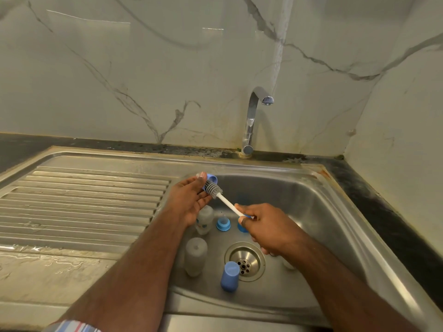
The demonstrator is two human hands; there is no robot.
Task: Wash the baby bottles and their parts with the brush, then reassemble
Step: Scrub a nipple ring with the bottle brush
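Blue bottle ring (211, 180) with its teat sits pinched in the left hand (189, 200) over the sink's back-left corner, brush (214, 190) head pressed against it, right hand (261, 226) gripping the white handle low down. Risk as I judge it: the fingertip hold looks light, so a hard scrub could knock the ring loose into the sink (311, 212), or the wet handle could slip. Below the hands lie two bottles (195, 256), a blue cap (229, 275) by the drain (244, 261) and another ring (223, 224), none visibly washed or reassembled; tap (254, 116) looks off.
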